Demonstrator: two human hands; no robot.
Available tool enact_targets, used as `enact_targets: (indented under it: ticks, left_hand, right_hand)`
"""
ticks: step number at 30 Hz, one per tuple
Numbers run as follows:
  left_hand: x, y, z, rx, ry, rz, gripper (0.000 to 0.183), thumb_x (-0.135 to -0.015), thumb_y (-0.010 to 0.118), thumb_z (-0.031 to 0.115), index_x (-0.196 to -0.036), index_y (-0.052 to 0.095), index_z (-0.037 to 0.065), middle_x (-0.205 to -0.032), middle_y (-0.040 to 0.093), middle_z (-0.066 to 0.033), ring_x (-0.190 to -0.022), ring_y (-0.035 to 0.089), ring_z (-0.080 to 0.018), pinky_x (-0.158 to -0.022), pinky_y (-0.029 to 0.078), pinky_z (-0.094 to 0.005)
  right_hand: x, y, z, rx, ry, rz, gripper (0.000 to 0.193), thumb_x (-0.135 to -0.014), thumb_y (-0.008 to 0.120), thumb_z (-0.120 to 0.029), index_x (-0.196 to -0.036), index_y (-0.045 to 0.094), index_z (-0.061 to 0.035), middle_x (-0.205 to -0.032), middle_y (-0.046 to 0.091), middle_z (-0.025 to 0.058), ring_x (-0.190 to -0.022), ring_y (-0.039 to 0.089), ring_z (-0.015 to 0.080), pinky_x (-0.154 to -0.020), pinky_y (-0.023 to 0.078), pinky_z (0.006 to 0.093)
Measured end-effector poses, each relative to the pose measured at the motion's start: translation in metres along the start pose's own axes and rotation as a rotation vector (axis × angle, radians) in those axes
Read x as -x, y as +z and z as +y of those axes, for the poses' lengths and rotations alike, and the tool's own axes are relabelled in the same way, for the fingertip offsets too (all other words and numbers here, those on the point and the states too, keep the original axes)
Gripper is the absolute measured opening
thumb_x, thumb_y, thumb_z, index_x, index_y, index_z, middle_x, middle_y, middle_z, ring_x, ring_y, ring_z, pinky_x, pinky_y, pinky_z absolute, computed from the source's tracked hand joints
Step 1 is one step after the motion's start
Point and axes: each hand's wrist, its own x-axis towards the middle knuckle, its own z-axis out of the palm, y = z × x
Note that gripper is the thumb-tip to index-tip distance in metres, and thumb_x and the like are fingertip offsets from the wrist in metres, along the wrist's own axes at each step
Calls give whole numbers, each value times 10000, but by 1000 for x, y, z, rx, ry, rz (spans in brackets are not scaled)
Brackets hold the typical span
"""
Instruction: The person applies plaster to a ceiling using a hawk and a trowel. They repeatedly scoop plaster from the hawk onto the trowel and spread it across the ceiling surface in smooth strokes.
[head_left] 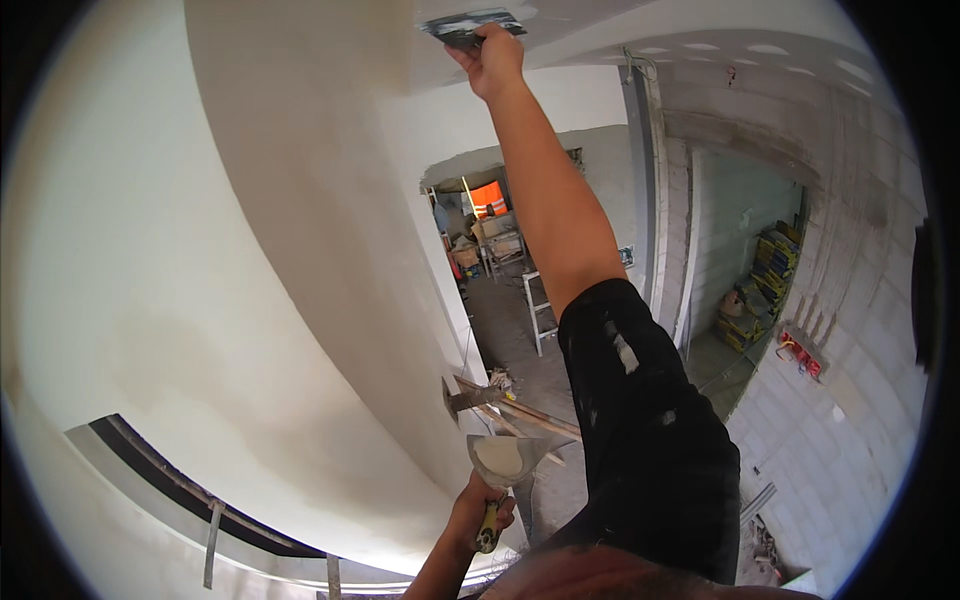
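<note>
My right arm, in a black sleeve with white smears, stretches up to the ceiling. My right hand (492, 65) grips a wide flat scraper (470, 27), its blade lying close against the pale ceiling surface (570, 22); white smears mark the blade. Low in front of me, my left hand (468, 515) is closed around the yellowish handle of a putty knife (489, 528). Its broad blade faces up and carries a lump of off-white putty (497, 457). Beside both hands, to the left, rises a smooth plastered surface (290, 200).
A dark recessed slot (190, 487) curves along the lower left. Wooden planks (535, 417) lie below, near a white metal trestle (537, 308). Through a doorway hangs an orange garment (487, 198). Stacked sacks (768, 285) and a red electrical box (802, 354) on a block wall are at right.
</note>
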Motion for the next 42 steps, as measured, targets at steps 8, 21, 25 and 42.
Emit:
enact_targets:
  ticks: [8,21,25,42]
  left_hand:
    - [16,4,0,27,52,-1,466,-896,435,53,-1347,352,130,-1073,515,-96,-536,402,-140,-412,345,-267]
    - [25,3,-16,9,34,-102,439,-874,454,62,-1300,379,140,-937,483,-82,-561,431,-151,-429,370,-275]
    - [29,6,-20,13,16,-129,417,-874,455,71,-1279,392,149,-909,475,-71,-573,448,-153,-430,385,-273]
    - [33,16,-40,-17,-102,-311,425,-878,444,43,-1288,388,138,-1012,492,-70,-580,450,-153,-430,378,-270]
  right_hand:
    - [-6,31,-13,128,33,51,271,-945,486,-106,-1173,466,39,-1121,571,167,-941,635,317,-844,582,467]
    - [26,50,-57,129,-7,-6,290,-943,502,-170,-1190,480,-20,-1132,613,138,-1010,685,305,-812,511,398]
    - [44,60,-81,135,-36,-61,297,-944,504,-181,-1187,476,-13,-1105,625,136,-1018,690,301,-809,514,380]
    - [123,110,-204,124,-131,-205,184,-959,493,-256,-1008,588,-106,-942,696,67,-994,687,251,-773,513,348]
